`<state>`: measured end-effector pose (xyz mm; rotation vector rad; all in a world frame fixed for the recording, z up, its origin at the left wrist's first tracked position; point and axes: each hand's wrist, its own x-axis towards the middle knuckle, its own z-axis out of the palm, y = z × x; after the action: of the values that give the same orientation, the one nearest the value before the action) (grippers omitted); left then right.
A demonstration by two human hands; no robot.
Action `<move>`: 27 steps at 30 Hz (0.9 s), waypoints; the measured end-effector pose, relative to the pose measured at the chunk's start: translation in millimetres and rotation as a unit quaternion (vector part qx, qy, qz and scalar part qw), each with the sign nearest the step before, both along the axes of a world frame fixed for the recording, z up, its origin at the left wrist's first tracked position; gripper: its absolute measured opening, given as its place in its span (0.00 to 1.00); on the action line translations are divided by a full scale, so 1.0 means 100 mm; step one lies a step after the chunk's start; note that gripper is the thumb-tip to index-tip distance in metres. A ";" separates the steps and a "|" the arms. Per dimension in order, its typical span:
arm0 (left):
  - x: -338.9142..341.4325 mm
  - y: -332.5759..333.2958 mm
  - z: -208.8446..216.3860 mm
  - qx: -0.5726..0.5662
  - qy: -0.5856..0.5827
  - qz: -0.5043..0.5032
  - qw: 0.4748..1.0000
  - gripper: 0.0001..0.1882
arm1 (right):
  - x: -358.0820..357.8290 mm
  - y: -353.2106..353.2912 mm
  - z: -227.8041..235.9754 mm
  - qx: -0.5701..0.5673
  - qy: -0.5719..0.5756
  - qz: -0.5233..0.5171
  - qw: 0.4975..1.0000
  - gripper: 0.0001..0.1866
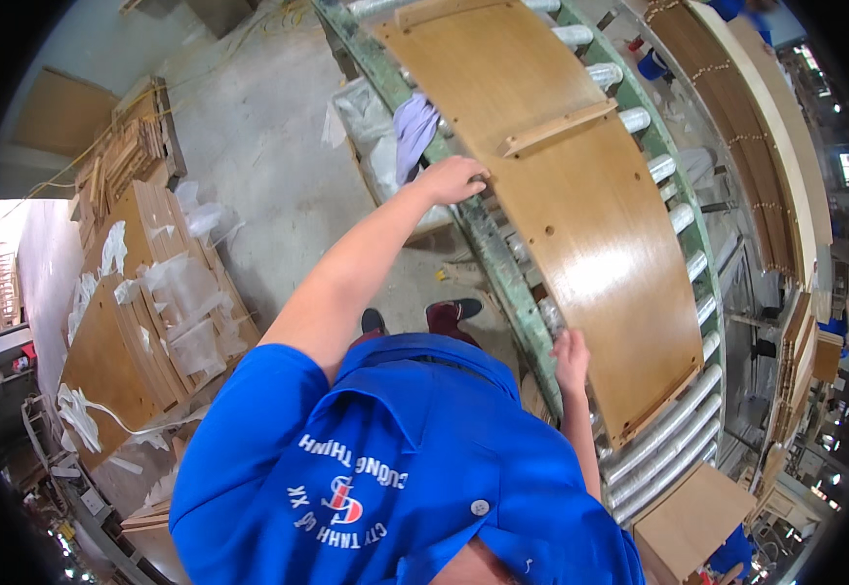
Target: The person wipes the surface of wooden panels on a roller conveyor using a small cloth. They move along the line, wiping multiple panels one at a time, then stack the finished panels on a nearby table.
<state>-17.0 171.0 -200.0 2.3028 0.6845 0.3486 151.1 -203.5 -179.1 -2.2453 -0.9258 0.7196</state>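
A long, varnished brown wooden panel (580,219) lies on a roller conveyor with a green frame (497,268). A light wooden batten (559,129) sits across its face, and several small holes show in it. My left hand (452,181) is closed on the panel's left edge, fingers curled at the rim. Closer to me, my right hand (571,361) is closed at the same edge near the panel's near end; its fingertips are partly hidden. A lilac cloth (414,132) hangs over the conveyor frame just beyond my left hand.
Wrapped metal rollers (663,424) show at the near end, beside a flat brown board (692,522). Left on the floor are stacked wooden boards (137,322) with torn plastic wrap. A plastic-lined bin (371,122) stands against the conveyor. Tall board stacks (751,146) line the right.
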 end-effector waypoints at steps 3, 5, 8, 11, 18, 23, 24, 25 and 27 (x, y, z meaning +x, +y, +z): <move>-0.83 -0.60 -0.41 -0.068 -0.060 0.037 0.995 0.13 | -0.53 0.22 0.02 -0.004 0.036 0.091 0.995 0.12; -1.75 -1.08 -0.80 -0.122 0.048 0.052 0.990 0.14 | -0.79 0.22 -0.03 -0.047 0.032 0.132 0.990 0.14; -3.31 -1.77 -1.18 -0.214 0.413 -0.034 0.885 0.15 | -1.10 -0.05 -0.23 -0.103 0.093 0.090 0.986 0.17; -4.38 -2.24 -0.91 -0.254 0.662 -0.138 0.691 0.17 | -1.32 -0.46 -0.53 -0.159 0.076 0.111 0.978 0.16; -5.09 -2.25 -0.75 -0.209 0.676 -0.133 0.694 0.15 | -1.58 -1.48 -0.72 -0.264 0.167 -0.043 0.949 0.13; -3.91 -1.85 -1.05 0.119 0.432 -0.216 0.867 0.19 | -1.55 -2.02 -0.73 -0.133 0.117 -0.121 0.977 0.12; -3.48 -1.78 -1.03 -0.010 0.412 -0.098 0.906 0.18 | -1.55 -2.13 -0.75 -0.114 0.119 -0.137 0.977 0.12; -2.99 -1.68 -0.97 -0.125 0.359 0.032 0.924 0.18 | -1.54 -2.23 -0.77 -0.093 0.122 -0.152 0.976 0.12; -2.13 -1.59 -0.79 -0.048 0.250 0.021 0.967 0.20 | -1.50 -2.42 -0.74 -0.063 0.141 -0.178 0.972 0.11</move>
<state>-229.6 12.4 -279.1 2.2970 0.9708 -0.2577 0.9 -445.4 -252.8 -2.2553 -0.3377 0.9168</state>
